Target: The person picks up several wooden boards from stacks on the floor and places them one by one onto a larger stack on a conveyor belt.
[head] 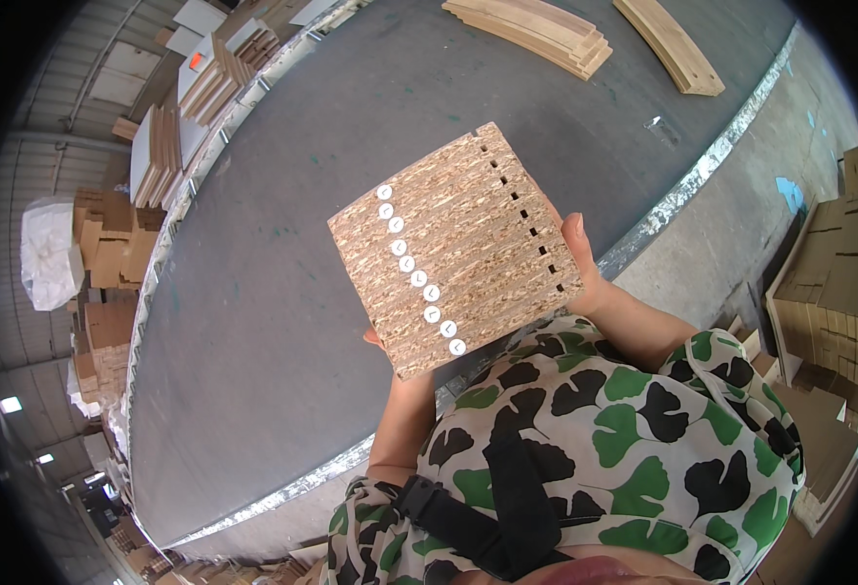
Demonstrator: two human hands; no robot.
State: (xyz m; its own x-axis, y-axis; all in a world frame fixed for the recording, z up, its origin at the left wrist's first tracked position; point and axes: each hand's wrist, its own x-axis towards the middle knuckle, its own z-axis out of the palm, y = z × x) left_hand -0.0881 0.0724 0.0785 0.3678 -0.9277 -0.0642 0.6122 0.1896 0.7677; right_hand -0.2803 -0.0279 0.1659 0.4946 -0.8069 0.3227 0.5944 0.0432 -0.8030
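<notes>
A stack of particleboard panels (451, 248) is held up in front of me above the grey work surface, its raw edges turned towards the camera. Round white stickers run in a slanting line along the left part of the edges, and small dark slots line the right part. My right hand (581, 256) grips the stack's right end, thumb raised. At the lower left end my left hand (374, 338) holds it; most of its fingers are hidden behind the boards.
Curved wooden pieces (531, 33) lie piled at the surface's far side, with another curved wooden piece (670, 47) to their right. Stacked panels (156, 157) stand beyond the left edge. Cardboard stacks (824, 285) are on the floor at right. A clear plastic scrap (661, 130) lies near the metal-trimmed edge.
</notes>
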